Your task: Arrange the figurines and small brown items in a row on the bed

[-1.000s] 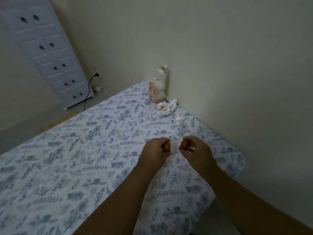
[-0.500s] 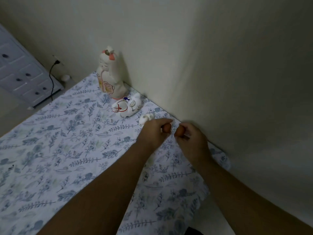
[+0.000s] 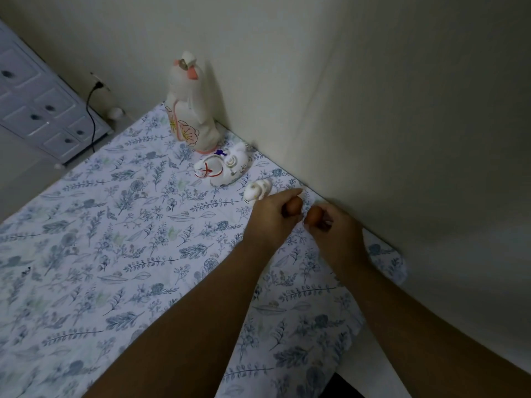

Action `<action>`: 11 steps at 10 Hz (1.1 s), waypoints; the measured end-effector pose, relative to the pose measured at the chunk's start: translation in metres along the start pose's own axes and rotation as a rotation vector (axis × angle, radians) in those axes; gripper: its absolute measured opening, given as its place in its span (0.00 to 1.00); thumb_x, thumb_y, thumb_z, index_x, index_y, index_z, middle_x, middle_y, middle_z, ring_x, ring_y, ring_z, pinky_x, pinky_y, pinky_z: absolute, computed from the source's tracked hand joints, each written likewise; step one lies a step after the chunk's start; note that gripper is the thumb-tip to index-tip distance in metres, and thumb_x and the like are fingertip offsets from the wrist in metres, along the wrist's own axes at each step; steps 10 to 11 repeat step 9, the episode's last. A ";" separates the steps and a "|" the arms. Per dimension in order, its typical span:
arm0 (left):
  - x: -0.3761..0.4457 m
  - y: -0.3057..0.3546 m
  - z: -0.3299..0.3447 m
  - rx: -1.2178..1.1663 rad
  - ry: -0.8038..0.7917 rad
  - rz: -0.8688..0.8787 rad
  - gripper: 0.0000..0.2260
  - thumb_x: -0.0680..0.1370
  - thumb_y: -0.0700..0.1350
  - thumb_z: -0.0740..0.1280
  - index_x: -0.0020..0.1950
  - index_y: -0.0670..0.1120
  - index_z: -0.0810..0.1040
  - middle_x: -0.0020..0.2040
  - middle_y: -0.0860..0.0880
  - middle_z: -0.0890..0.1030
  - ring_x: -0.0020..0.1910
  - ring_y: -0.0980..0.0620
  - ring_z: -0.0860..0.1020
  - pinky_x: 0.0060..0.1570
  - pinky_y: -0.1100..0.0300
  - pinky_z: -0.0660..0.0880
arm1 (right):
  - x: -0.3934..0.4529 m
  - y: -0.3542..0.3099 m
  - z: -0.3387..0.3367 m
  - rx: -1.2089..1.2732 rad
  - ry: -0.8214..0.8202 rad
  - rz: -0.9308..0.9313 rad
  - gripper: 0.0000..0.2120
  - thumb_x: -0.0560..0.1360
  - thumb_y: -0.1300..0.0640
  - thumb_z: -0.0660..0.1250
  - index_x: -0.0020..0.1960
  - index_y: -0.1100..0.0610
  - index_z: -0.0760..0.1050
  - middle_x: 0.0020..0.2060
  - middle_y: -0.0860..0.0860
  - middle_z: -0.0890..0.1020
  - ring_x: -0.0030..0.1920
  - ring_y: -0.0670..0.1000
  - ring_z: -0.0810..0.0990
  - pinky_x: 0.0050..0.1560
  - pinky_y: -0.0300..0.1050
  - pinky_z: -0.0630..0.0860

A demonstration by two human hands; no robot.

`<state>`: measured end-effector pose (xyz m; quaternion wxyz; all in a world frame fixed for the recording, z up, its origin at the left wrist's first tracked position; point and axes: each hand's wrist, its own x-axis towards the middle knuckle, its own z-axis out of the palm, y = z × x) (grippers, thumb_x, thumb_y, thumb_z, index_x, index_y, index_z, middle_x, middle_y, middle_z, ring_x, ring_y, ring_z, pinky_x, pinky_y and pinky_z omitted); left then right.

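Note:
Three white figurines stand in a line along the wall on the floral bed sheet (image 3: 115,239): a tall one (image 3: 191,110) with pink flower marks, a medium one (image 3: 222,168) with red lines, and a tiny one (image 3: 257,190). My left hand (image 3: 273,219) grips a small brown item (image 3: 294,206) right beside the tiny figurine. My right hand (image 3: 334,234) grips a second small brown item (image 3: 313,215) just to its right. Both hands hover low over the sheet near the wall.
The wall (image 3: 373,110) runs close along the bed's right edge. A white drawer cabinet (image 3: 37,104) stands on the floor at the far left, with a black cable (image 3: 92,110) plugged into a socket beside it.
Both hands have moved forward with the brown items, from the middle of the sheet to the spot next to the tiny figurine by the wall. The view has shifted closer.

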<state>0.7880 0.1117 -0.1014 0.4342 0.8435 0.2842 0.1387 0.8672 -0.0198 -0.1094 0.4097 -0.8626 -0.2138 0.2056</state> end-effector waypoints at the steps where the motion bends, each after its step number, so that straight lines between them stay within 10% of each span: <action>1: 0.000 -0.002 -0.001 0.024 0.002 0.007 0.17 0.70 0.38 0.77 0.58 0.45 0.84 0.51 0.46 0.87 0.49 0.50 0.84 0.53 0.56 0.81 | -0.002 0.000 -0.003 -0.009 -0.002 0.002 0.08 0.74 0.56 0.71 0.37 0.51 0.77 0.35 0.48 0.82 0.39 0.49 0.81 0.39 0.48 0.79; 4: -0.009 -0.004 -0.006 0.053 -0.031 0.016 0.14 0.69 0.37 0.76 0.54 0.43 0.84 0.47 0.45 0.86 0.45 0.48 0.83 0.48 0.54 0.81 | -0.015 -0.001 -0.003 -0.075 0.029 -0.033 0.04 0.73 0.57 0.72 0.41 0.56 0.79 0.37 0.51 0.83 0.41 0.51 0.82 0.41 0.47 0.79; 6: -0.011 -0.002 -0.004 0.039 -0.003 0.008 0.14 0.69 0.36 0.76 0.53 0.43 0.84 0.47 0.46 0.86 0.45 0.48 0.83 0.48 0.54 0.81 | -0.021 -0.001 -0.006 -0.030 0.004 -0.024 0.04 0.73 0.59 0.74 0.45 0.54 0.80 0.39 0.45 0.82 0.40 0.39 0.78 0.37 0.25 0.69; 9: -0.028 0.010 -0.026 0.032 -0.028 -0.100 0.21 0.72 0.41 0.75 0.65 0.45 0.79 0.59 0.45 0.84 0.57 0.48 0.81 0.56 0.64 0.74 | -0.029 -0.013 -0.016 -0.067 -0.080 0.003 0.31 0.69 0.52 0.78 0.69 0.53 0.73 0.65 0.51 0.78 0.65 0.52 0.76 0.62 0.47 0.75; 11: -0.028 0.010 -0.026 0.032 -0.028 -0.100 0.21 0.72 0.41 0.75 0.65 0.45 0.79 0.59 0.45 0.84 0.57 0.48 0.81 0.56 0.64 0.74 | -0.029 -0.013 -0.016 -0.067 -0.080 0.003 0.31 0.69 0.52 0.78 0.69 0.53 0.73 0.65 0.51 0.78 0.65 0.52 0.76 0.62 0.47 0.75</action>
